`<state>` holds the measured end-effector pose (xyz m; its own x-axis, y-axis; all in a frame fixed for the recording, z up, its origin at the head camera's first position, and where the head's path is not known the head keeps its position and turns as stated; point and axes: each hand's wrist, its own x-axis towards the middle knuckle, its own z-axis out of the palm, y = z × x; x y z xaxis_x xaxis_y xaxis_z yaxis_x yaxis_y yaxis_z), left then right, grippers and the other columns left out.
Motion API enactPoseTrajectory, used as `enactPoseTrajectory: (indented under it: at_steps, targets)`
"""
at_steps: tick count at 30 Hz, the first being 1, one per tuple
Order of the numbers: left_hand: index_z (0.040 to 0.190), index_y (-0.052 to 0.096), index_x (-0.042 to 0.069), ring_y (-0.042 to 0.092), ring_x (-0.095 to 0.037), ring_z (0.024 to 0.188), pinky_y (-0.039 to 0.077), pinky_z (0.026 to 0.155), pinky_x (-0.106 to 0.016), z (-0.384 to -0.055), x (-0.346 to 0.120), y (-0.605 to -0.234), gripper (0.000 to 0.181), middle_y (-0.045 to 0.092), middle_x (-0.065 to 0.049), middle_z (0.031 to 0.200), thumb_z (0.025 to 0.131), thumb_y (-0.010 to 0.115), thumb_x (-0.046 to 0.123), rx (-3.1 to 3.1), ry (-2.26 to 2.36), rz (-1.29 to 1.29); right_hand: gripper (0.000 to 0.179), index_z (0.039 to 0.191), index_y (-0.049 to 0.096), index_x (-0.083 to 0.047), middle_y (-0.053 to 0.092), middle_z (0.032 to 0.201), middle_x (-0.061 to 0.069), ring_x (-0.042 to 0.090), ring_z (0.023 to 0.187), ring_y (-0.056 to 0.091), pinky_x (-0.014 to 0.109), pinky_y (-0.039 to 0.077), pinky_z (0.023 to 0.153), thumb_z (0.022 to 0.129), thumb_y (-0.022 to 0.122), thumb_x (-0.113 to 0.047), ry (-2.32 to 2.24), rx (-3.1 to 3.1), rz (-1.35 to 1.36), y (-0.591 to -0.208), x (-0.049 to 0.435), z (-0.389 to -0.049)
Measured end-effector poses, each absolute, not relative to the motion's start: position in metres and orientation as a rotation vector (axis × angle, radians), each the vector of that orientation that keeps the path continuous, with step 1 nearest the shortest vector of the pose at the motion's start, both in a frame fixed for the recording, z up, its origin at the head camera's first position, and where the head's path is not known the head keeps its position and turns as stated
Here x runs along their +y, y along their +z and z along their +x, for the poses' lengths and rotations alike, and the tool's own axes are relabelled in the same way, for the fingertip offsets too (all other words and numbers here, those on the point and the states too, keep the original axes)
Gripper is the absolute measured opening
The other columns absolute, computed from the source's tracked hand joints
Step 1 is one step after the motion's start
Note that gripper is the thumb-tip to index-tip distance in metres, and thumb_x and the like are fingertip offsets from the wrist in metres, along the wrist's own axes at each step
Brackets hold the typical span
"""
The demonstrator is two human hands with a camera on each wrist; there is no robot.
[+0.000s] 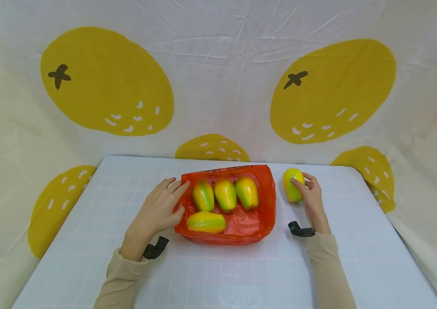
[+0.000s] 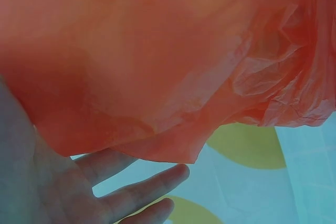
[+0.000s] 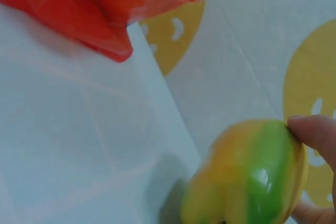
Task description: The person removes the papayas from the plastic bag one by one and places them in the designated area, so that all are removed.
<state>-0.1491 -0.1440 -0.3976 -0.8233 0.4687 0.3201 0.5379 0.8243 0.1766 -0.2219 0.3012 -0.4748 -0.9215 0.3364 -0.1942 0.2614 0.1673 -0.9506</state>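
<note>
A red plastic bag (image 1: 243, 221) lies with its mouth spread upward, and several glossy yellow-and-green fruits (image 1: 225, 195) are inside. Three stand in a row toward the back, while another fruit (image 1: 206, 222) lies sideways at the front left. My left hand (image 1: 160, 206) is at the bag's left rim, its fingers extended; in the left wrist view the red plastic (image 2: 131, 66) covers part of them. To the right of the bag, my right hand (image 1: 312, 198) holds one more yellow-and-green fruit (image 1: 290, 182) between thumb and fingers. The right wrist view shows this fruit (image 3: 247, 177) close up.
A white table (image 1: 237, 274) with a faint grid pattern bears the bag. Behind it hangs a pale cloth (image 1: 218, 94) printed with large yellow fruit shapes. A black strap (image 1: 301, 230) is on the right wrist, and another black strap (image 1: 156, 248) on the left.
</note>
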Motion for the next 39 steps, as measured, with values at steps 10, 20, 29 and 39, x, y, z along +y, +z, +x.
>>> enactPoseTrajectory:
  at_steps: [10,20,29,39]
  targets:
    - [0.134,0.06,0.001,0.047,-0.043,0.128,0.035,0.111,-0.056,-0.149,-0.1435,-0.395,0.054,0.06,-0.02,0.132,0.082,0.062,0.015,-2.754,-0.388,-0.759,0.082,0.155,0.029,-0.015,0.034,0.151,0.019,0.033,0.13,0.04,0.048,0.036,0.111,0.091,0.064,-0.052,1.823,-2.408,-0.605,-0.4775,0.2998,-0.2229]
    - [0.135,0.06,0.002,0.046,-0.042,0.129,0.035,0.111,-0.056,-0.1466,-0.1425,-0.3946,0.055,0.06,-0.019,0.133,0.082,0.063,0.016,-2.769,-0.392,-0.756,0.085,0.157,0.027,-0.015,0.031,0.154,0.02,0.036,0.132,0.038,0.051,0.035,0.112,0.09,0.061,-0.057,1.729,-2.478,-0.666,-0.4726,0.3001,-0.2185]
    - [0.135,0.059,0.002,0.046,-0.042,0.13,0.033,0.112,-0.055,-0.1476,-0.1434,-0.3959,0.055,0.059,-0.019,0.133,0.083,0.063,0.016,-2.772,-0.386,-0.758,0.089,0.158,0.023,-0.016,0.026,0.158,0.021,0.038,0.138,0.033,0.054,0.032,0.114,0.09,0.06,-0.059,1.713,-2.523,-0.657,-0.4734,0.3017,-0.2194]
    - [0.134,0.06,0.001,0.047,-0.042,0.129,0.032,0.113,-0.055,-0.1477,-0.1435,-0.3957,0.054,0.06,-0.02,0.132,0.082,0.062,0.016,-2.766,-0.388,-0.761,0.086,0.156,0.026,-0.011,0.025,0.158,0.021,0.039,0.14,0.031,0.054,0.031,0.114,0.091,0.059,-0.057,1.711,-2.554,-0.612,-0.474,0.3022,-0.2205]
